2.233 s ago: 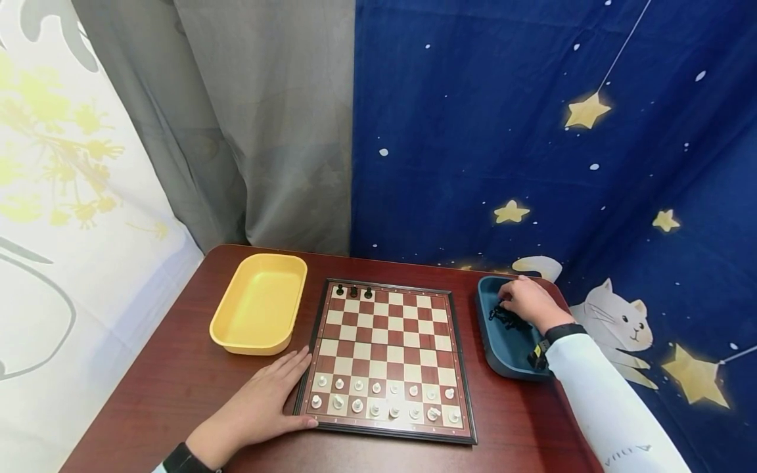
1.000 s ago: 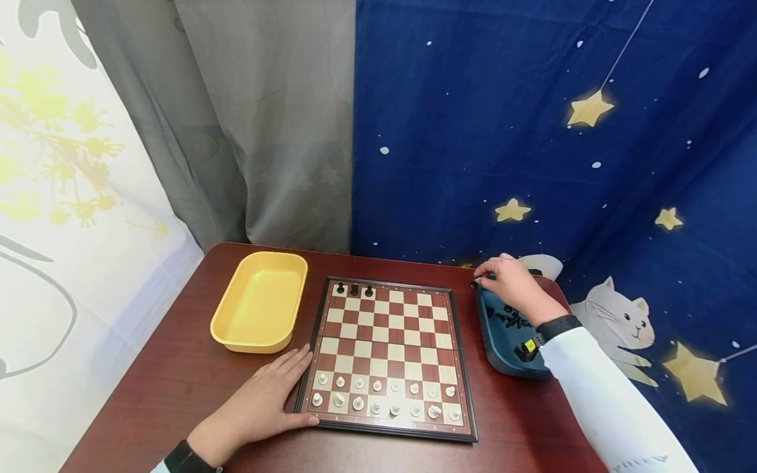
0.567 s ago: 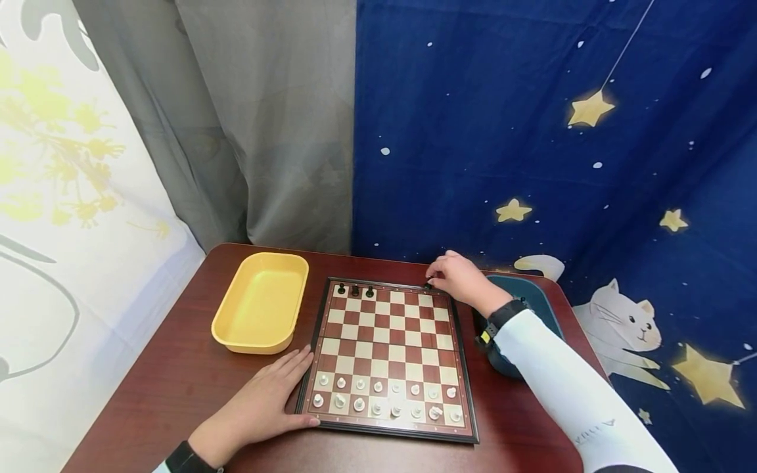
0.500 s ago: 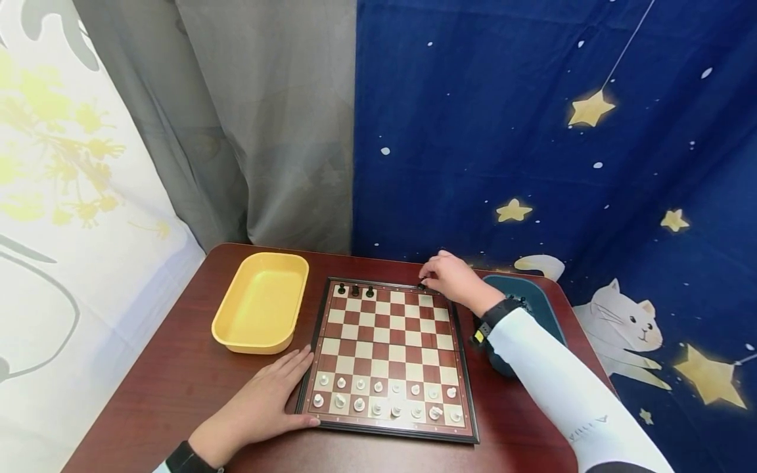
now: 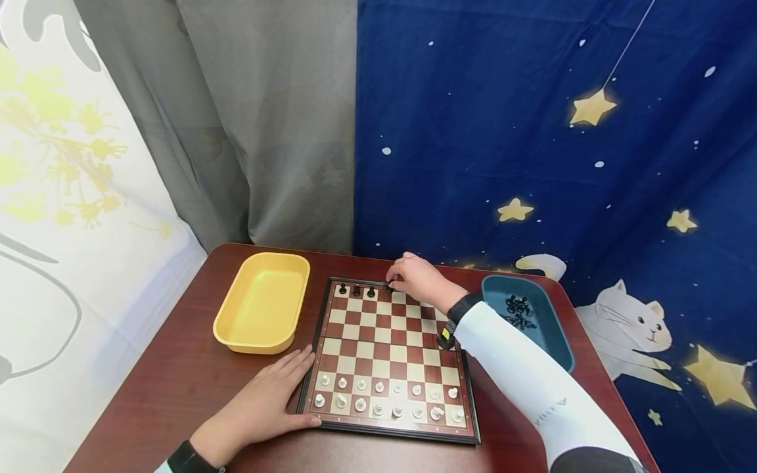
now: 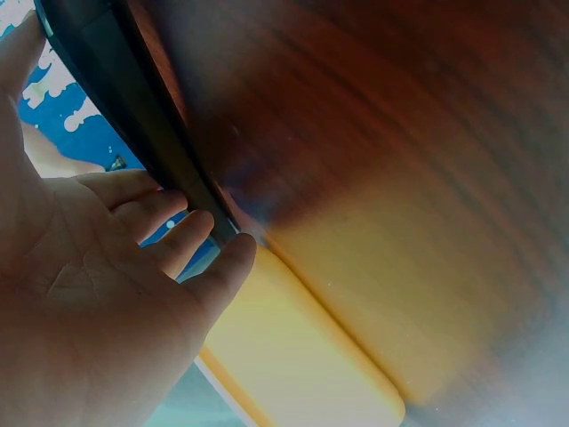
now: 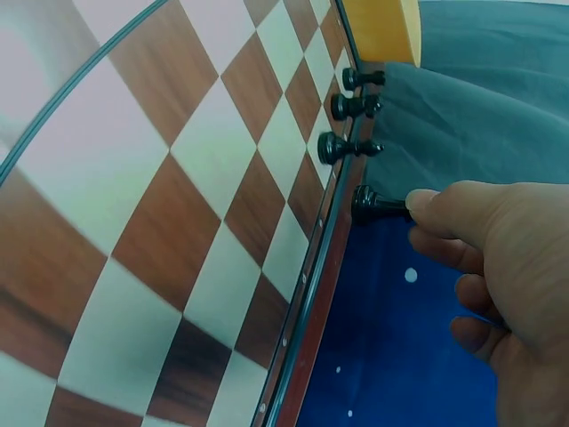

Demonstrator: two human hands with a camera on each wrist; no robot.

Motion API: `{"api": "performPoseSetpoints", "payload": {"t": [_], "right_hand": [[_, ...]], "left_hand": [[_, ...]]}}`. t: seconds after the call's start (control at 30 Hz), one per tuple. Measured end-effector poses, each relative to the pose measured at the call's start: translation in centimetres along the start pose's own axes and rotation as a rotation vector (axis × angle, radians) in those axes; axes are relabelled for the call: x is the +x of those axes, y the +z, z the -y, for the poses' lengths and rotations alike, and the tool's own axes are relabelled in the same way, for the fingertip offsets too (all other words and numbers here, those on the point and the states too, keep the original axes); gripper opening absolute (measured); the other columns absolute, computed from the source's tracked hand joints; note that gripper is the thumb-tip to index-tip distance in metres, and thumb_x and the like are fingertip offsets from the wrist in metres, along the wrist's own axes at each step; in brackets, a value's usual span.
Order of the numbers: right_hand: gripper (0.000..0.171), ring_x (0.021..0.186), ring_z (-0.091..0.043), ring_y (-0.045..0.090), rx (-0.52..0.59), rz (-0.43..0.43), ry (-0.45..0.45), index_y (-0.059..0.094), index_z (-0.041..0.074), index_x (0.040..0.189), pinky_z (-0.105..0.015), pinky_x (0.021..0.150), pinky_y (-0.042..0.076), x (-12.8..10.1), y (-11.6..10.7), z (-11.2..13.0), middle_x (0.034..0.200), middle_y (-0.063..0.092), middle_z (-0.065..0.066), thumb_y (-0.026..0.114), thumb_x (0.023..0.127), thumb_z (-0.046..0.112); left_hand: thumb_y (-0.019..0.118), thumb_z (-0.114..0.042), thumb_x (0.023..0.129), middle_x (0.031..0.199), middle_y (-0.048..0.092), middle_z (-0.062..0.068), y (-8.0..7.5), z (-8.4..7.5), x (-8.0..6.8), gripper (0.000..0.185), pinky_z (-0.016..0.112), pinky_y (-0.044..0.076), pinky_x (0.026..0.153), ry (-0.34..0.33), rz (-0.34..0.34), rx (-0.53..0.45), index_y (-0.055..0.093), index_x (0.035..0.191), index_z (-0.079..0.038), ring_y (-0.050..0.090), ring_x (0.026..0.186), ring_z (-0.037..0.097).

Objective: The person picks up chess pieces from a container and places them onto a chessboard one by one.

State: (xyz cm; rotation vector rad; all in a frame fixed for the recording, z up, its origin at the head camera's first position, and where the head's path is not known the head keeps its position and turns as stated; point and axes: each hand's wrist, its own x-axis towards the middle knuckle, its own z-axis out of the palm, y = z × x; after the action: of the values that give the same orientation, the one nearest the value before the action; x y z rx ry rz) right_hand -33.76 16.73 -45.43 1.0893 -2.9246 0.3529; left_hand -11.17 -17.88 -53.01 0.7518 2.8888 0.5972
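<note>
Here, the right hand (image 5: 418,281) reaches across the far edge of the chessboard (image 5: 390,355), its grip pinched on a small black piece (image 7: 378,205), a turned, glossy pawn-like shape with a round foot. The right wrist view shows that foot at the back rank, right beside three more black pieces (image 7: 348,107) standing in a row along the rim; whether it touches the square I cannot tell. The thumb (image 7: 453,209) and a finger nip its top, the other fingers curled under.

The board is a flat square with a dark moulded frame and smooth, slightly shiny squares in cream and red-brown wood grain. Along its near edge, at 6 o'clock, stand two rows of pale pieces (image 5: 387,397).

The left hand (image 5: 260,407) lies flat on the table (image 5: 177,381) at 7 o'clock from the board's centre, fingers straight and loosely spread, holding nothing; the fingertips (image 6: 233,258) press against the board's dark frame.

At 10 o'clock from the board sits a yellow tray (image 5: 263,302), a shallow rounded-corner rectangle of matte plastic. At 3 o'clock is a dark teal tray (image 5: 552,328) of the same shape, with a heap of small black pieces (image 5: 519,310) in its far end.

The table is dark reddish wood veneer with a streaky grain and rounded corners. Behind hang soft draped cloths: grey (image 5: 260,118) and deep blue with stars (image 5: 532,131).
</note>
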Motion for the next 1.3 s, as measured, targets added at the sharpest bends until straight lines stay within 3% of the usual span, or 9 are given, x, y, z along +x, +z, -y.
{"api": "performPoseSetpoints", "payload": {"t": [0.77, 1.3], "right_hand": [[0.008, 0.094, -0.017, 0.056, 0.014, 0.046, 0.014, 0.085, 0.013, 0.11, -0.036, 0.085, 0.053, 0.6, 2.6, 0.1, 0.103, 0.079, 0.002, 0.083, 0.102, 0.014], [0.011, 0.092, -0.019, 0.052, 0.029, 0.03, 0.018, 0.085, 0.013, 0.112, -0.036, 0.084, 0.048, 0.8, 2.7, 0.2, 0.097, 0.075, 0.002, 0.082, 0.101, 0.011]], "left_hand": [[0.07, -0.086, 0.089, 0.176, 0.04, 0.014, 0.3, 0.0, 0.0, 0.117, 0.064, 0.042, 0.122, 0.002, 0.002, 0.009, 0.046, 0.167, -0.003, 0.041, 0.16, 0.04], [0.072, -0.084, 0.088, 0.176, 0.039, 0.014, -0.1, 0.0, 0.1, 0.117, 0.065, 0.041, 0.122, -0.011, 0.014, -0.01, 0.045, 0.168, -0.002, 0.039, 0.16, 0.04]]}}
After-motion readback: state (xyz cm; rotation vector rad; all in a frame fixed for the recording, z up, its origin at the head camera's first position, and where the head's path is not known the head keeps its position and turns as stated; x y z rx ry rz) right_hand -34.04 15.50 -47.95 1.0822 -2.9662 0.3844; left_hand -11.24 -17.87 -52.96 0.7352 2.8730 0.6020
